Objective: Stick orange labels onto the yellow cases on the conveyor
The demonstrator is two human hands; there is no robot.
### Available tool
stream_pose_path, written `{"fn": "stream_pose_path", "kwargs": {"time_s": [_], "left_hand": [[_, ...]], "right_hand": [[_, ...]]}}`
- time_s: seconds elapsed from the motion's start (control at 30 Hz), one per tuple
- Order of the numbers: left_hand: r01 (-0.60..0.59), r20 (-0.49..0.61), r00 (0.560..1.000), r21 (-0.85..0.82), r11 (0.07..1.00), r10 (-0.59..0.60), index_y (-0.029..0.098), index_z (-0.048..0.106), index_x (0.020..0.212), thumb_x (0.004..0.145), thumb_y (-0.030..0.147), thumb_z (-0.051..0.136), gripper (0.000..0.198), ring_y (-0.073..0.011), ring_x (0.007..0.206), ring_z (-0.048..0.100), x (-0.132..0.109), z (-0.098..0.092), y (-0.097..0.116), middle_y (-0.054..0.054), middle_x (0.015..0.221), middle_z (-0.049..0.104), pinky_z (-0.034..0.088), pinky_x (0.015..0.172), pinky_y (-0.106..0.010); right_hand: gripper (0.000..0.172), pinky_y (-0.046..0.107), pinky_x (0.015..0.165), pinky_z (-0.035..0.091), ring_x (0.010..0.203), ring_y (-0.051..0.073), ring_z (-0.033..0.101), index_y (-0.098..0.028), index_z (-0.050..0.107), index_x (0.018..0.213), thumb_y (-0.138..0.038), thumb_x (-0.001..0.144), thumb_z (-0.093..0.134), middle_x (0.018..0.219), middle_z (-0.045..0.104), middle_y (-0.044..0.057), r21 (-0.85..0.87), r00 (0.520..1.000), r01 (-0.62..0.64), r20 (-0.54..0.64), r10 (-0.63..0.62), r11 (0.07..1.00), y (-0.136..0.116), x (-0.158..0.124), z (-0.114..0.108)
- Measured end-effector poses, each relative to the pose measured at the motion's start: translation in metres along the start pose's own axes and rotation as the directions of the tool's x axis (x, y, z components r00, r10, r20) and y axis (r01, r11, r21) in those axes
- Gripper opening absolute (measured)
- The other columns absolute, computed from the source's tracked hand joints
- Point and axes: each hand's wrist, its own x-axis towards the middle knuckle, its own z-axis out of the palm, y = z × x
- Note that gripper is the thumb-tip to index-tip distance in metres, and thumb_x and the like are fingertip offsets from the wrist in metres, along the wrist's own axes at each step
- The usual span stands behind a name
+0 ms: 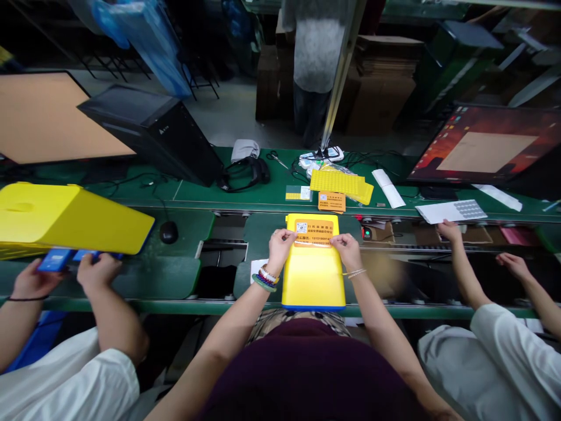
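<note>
We count our two hands (280, 248) (347, 251), four other hands (37, 280) (97, 272) (450, 230) (515, 266), two yellow boxes (313, 278) (74, 216), two screens (44, 120) (482, 149) and one black mouse (169, 232).

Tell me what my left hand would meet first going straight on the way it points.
Your left hand likely meets more of the orange label it touches, over the yellow box; depth is unclear.

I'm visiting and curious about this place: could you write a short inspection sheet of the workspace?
Surface: green bench, partly covered.
Job's things: yellow box, with an orange label at its far end.
Clutter: scissors, yellow sheets, other labels, a mouse.
Hands: left hand and right hand appear to pinch opposite sides of the label.
Cables: black cables bunched around the metal post's foot.
Surroundings: co-workers' hands on both sides, screens left and right, a standing person beyond.
</note>
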Motion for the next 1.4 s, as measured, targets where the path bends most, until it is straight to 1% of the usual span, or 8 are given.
{"fn": "stream_pose_path", "kwargs": {"time_s": [0.27,0.77,0.97,1.13,1.23,1.3,1.33,1.4], "left_hand": [[-0.02,-0.02,1.0,0.033,0.999,0.02,0.019,0.063,0.067,0.079,0.033,0.064,0.018,-0.0181,0.078,0.056,0.0,0.0,0.001,-0.002,0.075,0.058,0.043,0.074,-0.03],[-0.056,-0.039,0.997,0.075,0.996,0.059,0.02,0.065,0.071,0.08,0.035,0.062,0.018,-0.0182,0.078,0.056,-0.001,0.001,-0.005,-0.002,0.075,0.058,0.043,0.073,-0.03],[-0.097,-0.032,0.994,0.191,0.977,0.105,0.02,0.064,0.072,0.083,0.034,0.06,0.018,-0.02,0.082,0.057,0.0,0.001,-0.007,-0.003,0.078,0.059,0.044,0.076,-0.031],[-0.195,0.05,0.98,0.389,0.901,0.19,0.021,0.061,0.082,0.081,0.035,0.063,0.014,-0.0241,0.085,0.056,-0.001,-0.009,0.002,-0.005,0.082,0.058,0.045,0.079,-0.037],[-0.236,0.069,0.97,0.506,0.829,0.234,0.018,0.059,0.101,0.085,0.04,0.058,0.028,-0.0328,0.101,0.055,-0.007,-0.014,0.012,-0.014,0.098,0.061,0.044,0.087,-0.047],[-0.311,0.129,0.949,0.546,0.778,0.289,0.016,0.055,0.119,0.089,0.039,0.05,0.038,-0.037,0.125,0.045,-0.014,-0.009,0.019,-0.02,0.122,0.057,0.034,0.102,-0.055],[-0.373,0.19,0.927,0.546,0.75,0.323,0.017,0.052,0.127,0.091,0.038,0.049,0.042,-0.0357,0.134,0.038,-0.018,-0.003,0.023,-0.019,0.134,0.052,0.027,0.11,-0.056],[-0.512,0.349,0.857,0.503,0.696,0.379,0.021,0.047,0.136,0.09,0.04,0.05,0.05,-0.0293,0.143,0.03,-0.026,0.014,0.029,-0.012,0.147,0.045,0.017,0.119,-0.05]], "right_hand": [[0.022,0.031,0.064,0.039,0.065,0.016,0.047,-0.02,0.068,0.066,-0.042,0.069,0.069,0.069,0.049,-0.001,-0.009,1.0,0.012,0.002,-0.012,1.0,0.002,0.0,0.0],[0.027,0.032,0.065,0.041,0.066,0.017,0.049,-0.021,0.067,0.066,-0.047,0.07,0.067,0.068,0.052,0.0,-0.038,1.0,0.021,0.002,-0.021,0.999,0.0,-0.001,0.001],[0.03,0.031,0.063,0.042,0.064,0.016,0.049,-0.021,0.068,0.07,-0.05,0.073,0.064,0.072,0.053,0.0,-0.094,0.999,0.05,0.006,-0.049,0.994,0.004,-0.001,0.003],[0.021,0.03,0.064,0.037,0.069,0.019,0.05,-0.023,0.065,0.074,-0.044,0.071,0.069,0.072,0.054,0.0,-0.201,0.998,0.057,-0.013,-0.061,0.978,0.004,-0.001,-0.001],[0.03,0.029,0.061,0.034,0.067,0.02,0.05,-0.025,0.062,0.082,-0.047,0.066,0.074,0.067,0.054,-0.002,-0.226,0.998,0.01,-0.056,-0.023,0.974,0.008,-0.003,-0.005],[0.035,0.03,0.061,0.037,0.067,0.021,0.054,-0.025,0.061,0.084,-0.054,0.069,0.07,0.068,0.058,-0.001,-0.2,0.998,-0.021,-0.059,0.009,0.98,0.017,-0.006,-0.007],[0.036,0.031,0.063,0.04,0.069,0.022,0.057,-0.024,0.061,0.085,-0.058,0.073,0.065,0.072,0.062,0.001,-0.176,0.998,-0.031,-0.052,0.022,0.984,0.022,-0.009,-0.007],[0.042,0.033,0.065,0.045,0.076,0.024,0.062,-0.024,0.062,0.088,-0.064,0.081,0.05,0.082,0.069,0.005,-0.12,0.999,-0.045,-0.031,0.041,0.992,0.035,-0.016,-0.008]]}}
